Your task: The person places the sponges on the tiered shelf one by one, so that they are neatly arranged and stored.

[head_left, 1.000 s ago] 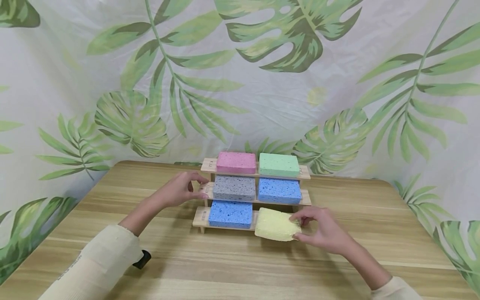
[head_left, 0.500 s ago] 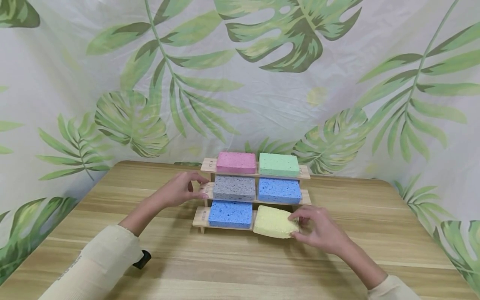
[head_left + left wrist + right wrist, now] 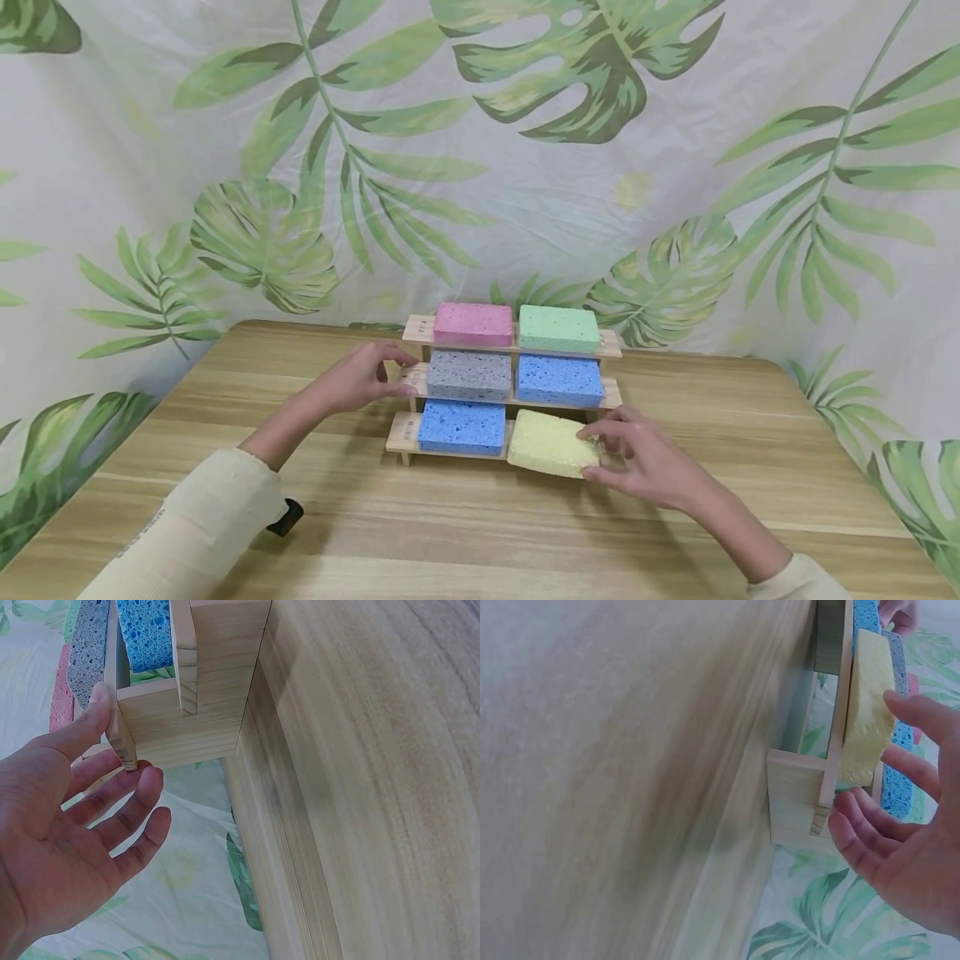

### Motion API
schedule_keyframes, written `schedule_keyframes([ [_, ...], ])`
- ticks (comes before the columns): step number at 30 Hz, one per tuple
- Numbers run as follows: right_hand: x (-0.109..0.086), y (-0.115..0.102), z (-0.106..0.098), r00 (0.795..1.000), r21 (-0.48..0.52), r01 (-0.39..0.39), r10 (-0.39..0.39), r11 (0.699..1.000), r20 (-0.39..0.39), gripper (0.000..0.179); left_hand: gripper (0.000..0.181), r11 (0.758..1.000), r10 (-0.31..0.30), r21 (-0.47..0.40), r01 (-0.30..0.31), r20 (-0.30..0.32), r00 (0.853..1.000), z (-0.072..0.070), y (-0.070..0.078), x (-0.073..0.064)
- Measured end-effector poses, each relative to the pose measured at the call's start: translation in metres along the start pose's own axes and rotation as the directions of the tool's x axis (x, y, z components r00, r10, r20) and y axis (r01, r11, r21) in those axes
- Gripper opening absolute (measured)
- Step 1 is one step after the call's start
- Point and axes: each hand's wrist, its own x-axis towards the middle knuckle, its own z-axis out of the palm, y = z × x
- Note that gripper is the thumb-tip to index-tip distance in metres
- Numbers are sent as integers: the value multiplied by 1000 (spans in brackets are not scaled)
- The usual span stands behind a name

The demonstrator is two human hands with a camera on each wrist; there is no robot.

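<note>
A three-tier wooden rack (image 3: pixel 407 427) stands on the table, stepped toward the back. My left hand (image 3: pixel 365 379) pinches the left end of its middle tier, thumb on top and fingertips at the underside in the left wrist view. My right hand (image 3: pixel 643 460) holds a yellow sponge (image 3: pixel 551 443) by its right end, thumb at the near edge. The sponge sits slightly askew over the right half of the bottom tier, its near edge past the board's front. To its left on that tier lies a blue sponge (image 3: pixel 461 427).
The middle tier bears a grey sponge (image 3: pixel 468 375) and another blue sponge (image 3: pixel 558 380). On the top tier are a pink sponge (image 3: pixel 472 323) and a green sponge (image 3: pixel 558 327). A leaf-print cloth (image 3: pixel 525 208) hangs behind the wooden table (image 3: pixel 450 533).
The yellow sponge and my right hand have shifted slightly back and to the left, toward the bottom tier. My left hand keeps its place on the rack.
</note>
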Motion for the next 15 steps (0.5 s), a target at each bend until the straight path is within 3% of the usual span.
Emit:
schedule_keyframes([
  [6,1,5,-1,994,108,102,-105,989,24,33,45,1000,6,-12,-6,-4,1000,0,-1,0],
  [15,4,7,0,997,137,72,-74,988,9,34,45,1000,3,-11,-3,-4,1000,0,0,0],
])
